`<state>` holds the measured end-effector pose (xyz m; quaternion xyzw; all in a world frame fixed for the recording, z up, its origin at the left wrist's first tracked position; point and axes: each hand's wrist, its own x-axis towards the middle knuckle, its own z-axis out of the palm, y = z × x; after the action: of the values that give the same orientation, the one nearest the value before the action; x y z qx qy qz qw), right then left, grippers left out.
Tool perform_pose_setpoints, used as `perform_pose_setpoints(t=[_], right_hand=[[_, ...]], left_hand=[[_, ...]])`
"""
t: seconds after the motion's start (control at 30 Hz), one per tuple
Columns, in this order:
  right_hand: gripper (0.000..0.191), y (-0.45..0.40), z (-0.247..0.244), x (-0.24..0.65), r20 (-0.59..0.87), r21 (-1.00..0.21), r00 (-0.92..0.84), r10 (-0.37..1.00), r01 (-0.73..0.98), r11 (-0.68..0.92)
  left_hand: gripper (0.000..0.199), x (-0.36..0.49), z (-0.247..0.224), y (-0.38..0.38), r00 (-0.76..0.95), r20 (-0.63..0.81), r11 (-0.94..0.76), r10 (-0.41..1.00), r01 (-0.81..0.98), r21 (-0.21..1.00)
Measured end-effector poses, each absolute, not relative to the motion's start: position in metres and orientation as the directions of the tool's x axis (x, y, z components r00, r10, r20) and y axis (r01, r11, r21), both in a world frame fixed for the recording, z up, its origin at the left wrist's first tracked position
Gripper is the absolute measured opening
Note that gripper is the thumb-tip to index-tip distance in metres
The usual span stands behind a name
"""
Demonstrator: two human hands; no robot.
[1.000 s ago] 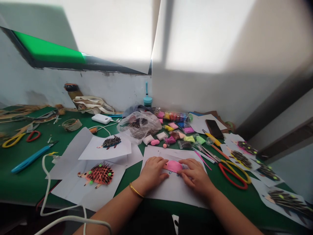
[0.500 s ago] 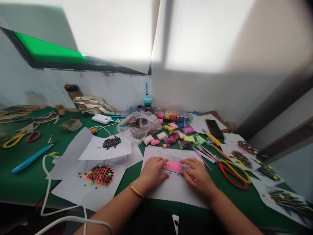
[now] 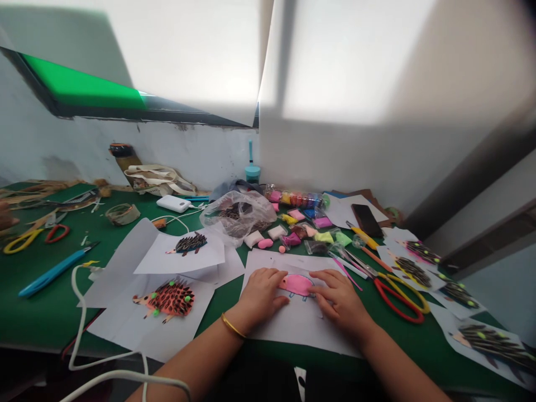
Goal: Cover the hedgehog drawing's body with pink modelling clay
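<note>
A flat pink clay hedgehog body [image 3: 298, 284] fills part of an outline drawn on a white paper sheet [image 3: 288, 329]. My left hand [image 3: 262, 296] lies on the sheet with its fingers stretched out, their tips by the clay's left end at the snout. At the right end, my right hand [image 3: 341, 298] has its fingers apart, with the fingertips touching or very close to the clay edge. Neither hand holds anything. Drawn legs show below the pink clay. Just beyond the sheet lie a pink clay lump [image 3: 265, 243] and a small orange ball [image 3: 282, 249].
Scissors [image 3: 402, 296], a yellow cutter [image 3: 364, 235] and a phone [image 3: 367, 220] lie right. Several clay packets [image 3: 324, 237] and a plastic bag [image 3: 238, 215] stand behind. Finished hedgehog pictures [image 3: 167, 298] flank both sides. Another person's hand [image 3: 6, 216] shows far left.
My right hand has shifted very slightly along the right end of the clay. My left hand stays in place. Another person's hand has come in at the far left edge.
</note>
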<state>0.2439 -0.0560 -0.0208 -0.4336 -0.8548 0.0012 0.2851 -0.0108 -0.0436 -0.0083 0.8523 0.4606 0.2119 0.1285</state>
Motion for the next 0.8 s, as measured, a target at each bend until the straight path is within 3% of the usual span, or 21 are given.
perform_pose_setpoints(t=[0.8], right_hand=[[0.028, -0.0546, -0.0211, 0.2444, 0.474, -0.25, -0.43, 0.768, 0.771, 0.586]], left_hand=[[0.059, -0.0109, -0.0066, -0.0437, 0.48, 0.23, -0.532, 0.846, 0.736, 0.42]])
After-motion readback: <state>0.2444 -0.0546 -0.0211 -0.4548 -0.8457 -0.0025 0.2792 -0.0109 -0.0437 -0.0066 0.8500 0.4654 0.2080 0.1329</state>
